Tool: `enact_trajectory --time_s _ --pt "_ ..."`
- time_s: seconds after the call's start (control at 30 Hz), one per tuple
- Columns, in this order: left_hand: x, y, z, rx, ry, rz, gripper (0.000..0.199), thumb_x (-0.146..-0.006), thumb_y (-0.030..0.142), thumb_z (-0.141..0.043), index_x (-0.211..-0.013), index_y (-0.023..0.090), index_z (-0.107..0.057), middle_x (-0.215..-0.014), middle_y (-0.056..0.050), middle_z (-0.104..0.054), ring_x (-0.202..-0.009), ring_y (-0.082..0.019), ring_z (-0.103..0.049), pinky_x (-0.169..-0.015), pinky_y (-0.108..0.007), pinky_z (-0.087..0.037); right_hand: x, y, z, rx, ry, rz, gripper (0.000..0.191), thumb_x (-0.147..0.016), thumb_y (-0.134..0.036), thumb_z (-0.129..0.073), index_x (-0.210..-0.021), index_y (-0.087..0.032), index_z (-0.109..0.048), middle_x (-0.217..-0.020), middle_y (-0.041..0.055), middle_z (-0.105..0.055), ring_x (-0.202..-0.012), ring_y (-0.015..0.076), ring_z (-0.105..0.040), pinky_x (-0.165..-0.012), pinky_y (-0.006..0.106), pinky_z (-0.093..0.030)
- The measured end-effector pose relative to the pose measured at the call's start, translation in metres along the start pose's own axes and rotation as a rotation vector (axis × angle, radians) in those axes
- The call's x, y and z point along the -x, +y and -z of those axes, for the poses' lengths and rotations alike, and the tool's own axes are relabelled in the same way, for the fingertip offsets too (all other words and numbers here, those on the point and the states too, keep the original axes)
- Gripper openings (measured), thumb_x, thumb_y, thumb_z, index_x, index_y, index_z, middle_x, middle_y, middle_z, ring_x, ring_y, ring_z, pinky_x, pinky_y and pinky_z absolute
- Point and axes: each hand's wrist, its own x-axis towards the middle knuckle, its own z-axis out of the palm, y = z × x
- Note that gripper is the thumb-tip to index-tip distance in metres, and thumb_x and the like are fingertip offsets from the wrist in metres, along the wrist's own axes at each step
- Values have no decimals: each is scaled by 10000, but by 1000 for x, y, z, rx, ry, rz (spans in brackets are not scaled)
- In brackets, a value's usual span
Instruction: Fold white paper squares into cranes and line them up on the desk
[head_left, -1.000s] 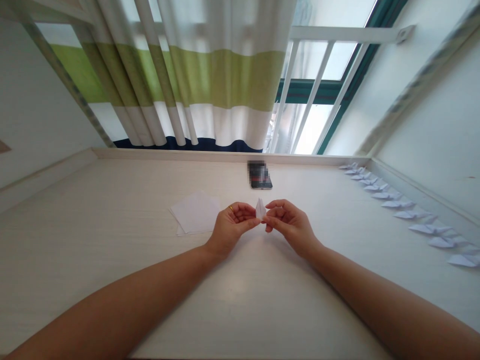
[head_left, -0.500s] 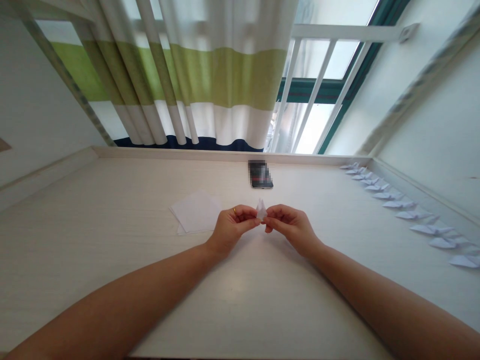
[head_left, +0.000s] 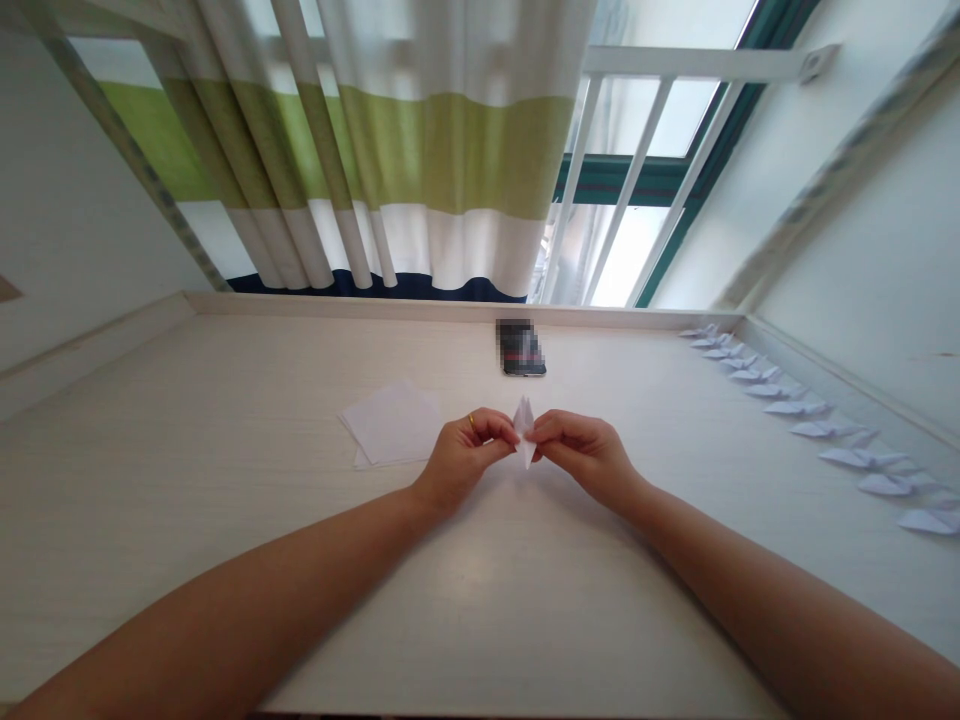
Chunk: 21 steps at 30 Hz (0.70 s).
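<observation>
A small folded white paper (head_left: 526,430) stands pinched between my two hands near the middle of the view, its pointed tips up and one point hanging down. My left hand (head_left: 472,447), with a ring on one finger, grips its left side between thumb and fingers. On the right side my right hand (head_left: 581,447) pinches the same paper. Just left of my left hand lie a few flat white sheets (head_left: 394,422), slightly fanned.
A dark phone (head_left: 520,348), partly pixelated, lies beyond my hands on the white table (head_left: 187,420). Several folded paper shapes (head_left: 795,408) form a row along the right edge. A raised rim (head_left: 360,308) borders the back, below a curtain (head_left: 465,150) and a railed window.
The folded paper now shows a lower point reaching down between my hands. My right hand's fingertips have shifted slightly on it; both arms are almost still.
</observation>
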Motion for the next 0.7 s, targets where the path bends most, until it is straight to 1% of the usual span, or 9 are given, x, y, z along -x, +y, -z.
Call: enact_trajectory --time_s 0.23,0.37,0.5,0.6,0.7 --pt "1 2 1 28 -51 26 48 -628 136 -617 -671 156 -621 -709 -6 -589 -709 -117 -531 -708 -245 -409 -1 -5 3 319 -53 227 149 -721 -129 -514 -696 -202 -641 -673 28 -599 -625 137 -570 -587 272 -451" --pt "2 3 1 35 -33 45 68 -613 171 -638 -671 150 -611 -671 -6 -586 -674 -121 -532 -664 -255 -422 -1 -9 5 370 -80 274 166 -736 -154 -497 -744 -209 -653 -692 36 -606 -656 144 -570 -587 269 -446" --pt "2 3 -2 18 9 54 159 -554 203 -703 -639 150 -579 -655 7 -587 -667 -120 -543 -662 -262 -436 -1 -7 7 325 -109 257 156 -743 -189 -514 -798 -210 -658 -775 55 -603 -697 149 -566 -608 277 -450" --pt "1 4 -3 15 18 67 161 -554 197 -704 -638 148 -575 -651 10 -588 -655 -111 -542 -665 -256 -433 -1 -3 5 287 -60 208 99 -731 -223 -563 -769 -216 -655 -784 48 -600 -711 153 -562 -622 283 -448" --pt "0 5 -3 5 27 70 166 -566 198 -699 -640 147 -559 -642 20 -569 -626 -93 -527 -652 -240 -418 -1 1 1 186 -5 113 38 -707 -233 -608 -726 -202 -619 -727 23 -582 -680 140 -545 -613 274 -439"
